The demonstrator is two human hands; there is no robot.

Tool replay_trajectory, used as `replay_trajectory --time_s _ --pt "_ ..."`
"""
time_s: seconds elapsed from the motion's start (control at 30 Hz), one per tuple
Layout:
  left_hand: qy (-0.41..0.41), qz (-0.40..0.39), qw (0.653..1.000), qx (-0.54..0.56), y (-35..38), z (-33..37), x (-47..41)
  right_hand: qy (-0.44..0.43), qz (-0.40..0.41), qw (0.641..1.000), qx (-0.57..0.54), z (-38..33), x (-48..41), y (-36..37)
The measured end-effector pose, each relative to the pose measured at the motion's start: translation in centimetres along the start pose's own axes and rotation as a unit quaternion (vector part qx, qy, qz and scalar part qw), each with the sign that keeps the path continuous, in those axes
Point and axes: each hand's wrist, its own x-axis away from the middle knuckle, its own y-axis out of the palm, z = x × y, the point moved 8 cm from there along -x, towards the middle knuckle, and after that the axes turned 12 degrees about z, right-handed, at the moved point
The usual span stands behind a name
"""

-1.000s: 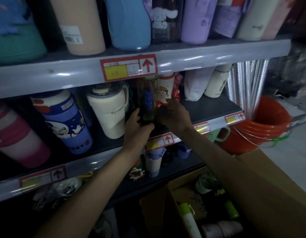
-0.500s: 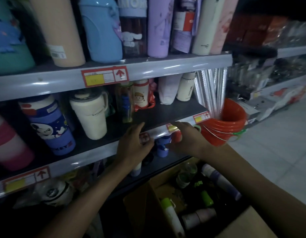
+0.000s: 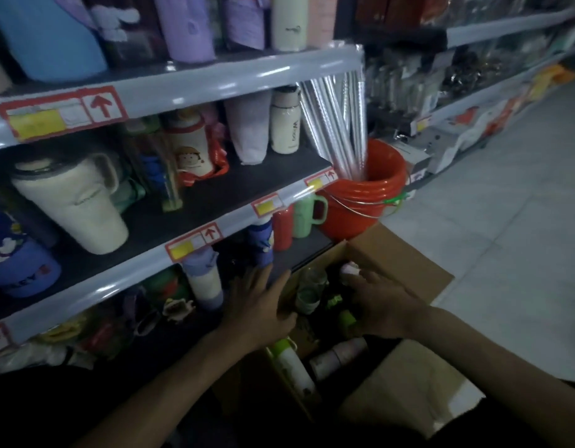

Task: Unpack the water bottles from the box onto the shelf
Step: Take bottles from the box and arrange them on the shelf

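Fetching-the-next-one step, I'd say. The right hand (image 3: 384, 305) is down in the box (image 3: 399, 253) among the bottles (image 3: 292, 370), fingers curled, can't tell if they've got one. The left hand (image 3: 260, 307) lies flat on the box edge, holding nothing. Next up: grip one and lift it to the shelf (image 3: 215, 197).

The brown cardboard box (image 3: 405, 263) stood open at the foot of the shelf (image 3: 215, 202), its flaps spread. Inside, a white bottle (image 3: 291, 367) with a green cap lay on its side, a pale pink bottle (image 3: 339, 354) just beside it and a clear greenish bottle (image 3: 308, 291) further back.
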Motion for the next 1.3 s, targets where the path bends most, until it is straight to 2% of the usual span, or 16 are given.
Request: replay_trajectory --time_s 0.13,0.23,0.33,0.53,0.67,0.77,0.83,0.93,1.03,1.3 --pt "0.051 -0.052 0.995 -0.071 4.3 0.5 0.9 -0.012 -0.072 0.996 0.046 1.6 0.8 4.6" --pt "0.086 -0.076 0.987 -0.114 7.0 0.3 1.2 -0.028 -0.073 0.996 0.036 1.5 1.4 6.2" --pt "0.117 -0.096 0.976 -0.154 9.7 0.1 0.7 -0.031 -0.068 0.994 0.074 1.6 2.8 7.2" --pt "0.22 -0.126 0.941 -0.223 15.5 0.7 -1.4 -0.032 -0.141 0.988 0.049 1.9 4.4 8.4" --pt "0.22 -0.151 0.922 -0.28 18.4 1.9 -2.9 -0.023 -0.127 0.991 0.033 2.9 4.4 8.2" --pt "0.257 -0.182 0.906 -0.282 20.6 3.0 -3.7 -0.013 -0.131 0.991 0.02 3.7 4.3 8.2" --pt "0.274 -0.231 0.884 -0.299 22.6 2.9 -3.5 -0.011 -0.135 0.991 0.021 4.2 4.5 8.6" --pt "0.257 -0.335 0.848 -0.32 25.7 1.6 -2.6 -0.007 -0.136 0.99 0.032 5.0 4.9 9.6" --pt "0.231 -0.395 0.832 -0.314 27.8 1.0 -1.6 0.001 -0.128 0.991 0.037 5.5 5.2 10.5" --pt "0.303 -0.385 0.782 -0.385 30.5 2.4 -0.6 -0.02 -0.13 0.99 0.058 4.8 5.1 11.7"
